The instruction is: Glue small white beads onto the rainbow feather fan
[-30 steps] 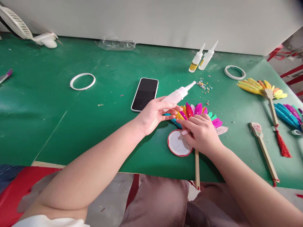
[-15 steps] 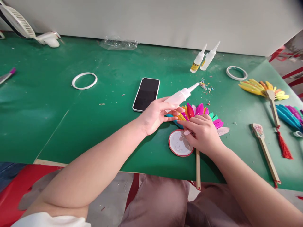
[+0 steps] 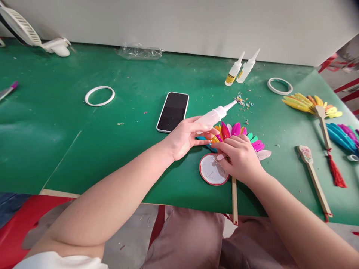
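My left hand [image 3: 187,137] is closed round a white glue bottle [image 3: 211,117], whose long nozzle points up to the right. Its lower fingers reach the left side of a colourful feather fan [image 3: 237,129]. Over the middle of that fan lies my right hand [image 3: 241,157], fingers curled, with small white beads on the feathers around it. A pale strip juts from its thumb side; what the fingertips pinch is hidden. A round white dish [image 3: 212,172] with a red rim and tiny beads sits below my hands. The fan's wooden handle [image 3: 235,201] extends past the table edge.
Two more glue bottles [image 3: 233,73] stand at the back, near scattered bits [image 3: 243,102]. A phone [image 3: 173,112] lies left of the hands. White tape rings [image 3: 99,96], a yellow fan [image 3: 305,105], a wooden handle [image 3: 314,179] and blue feathers [image 3: 340,137] lie further out.
Almost nothing differs. My right fingers have shifted very slightly over the fan, and the glue bottle has moved a touch to the right with my left hand.
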Demonstrator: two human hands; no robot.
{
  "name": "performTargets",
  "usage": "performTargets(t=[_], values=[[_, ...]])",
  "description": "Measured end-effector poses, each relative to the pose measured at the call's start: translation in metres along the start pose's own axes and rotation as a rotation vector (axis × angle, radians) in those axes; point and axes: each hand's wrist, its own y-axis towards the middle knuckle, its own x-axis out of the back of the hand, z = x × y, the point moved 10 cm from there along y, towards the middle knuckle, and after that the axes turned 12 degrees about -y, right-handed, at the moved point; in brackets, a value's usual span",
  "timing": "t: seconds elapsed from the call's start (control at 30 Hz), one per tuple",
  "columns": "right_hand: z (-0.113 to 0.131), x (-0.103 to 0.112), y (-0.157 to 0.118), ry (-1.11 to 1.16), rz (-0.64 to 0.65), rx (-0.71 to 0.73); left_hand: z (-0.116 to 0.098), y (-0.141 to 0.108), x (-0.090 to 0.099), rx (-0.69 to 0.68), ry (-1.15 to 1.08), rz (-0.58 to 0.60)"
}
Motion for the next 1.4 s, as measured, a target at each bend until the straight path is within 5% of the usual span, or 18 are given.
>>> performTargets(t=[1.4], values=[[0.0000, -0.0021, 0.0021, 0.027, 0.022, -0.034, 0.0019, 0.0008, 0.0007, 0.017, -0.026, -0.018]])
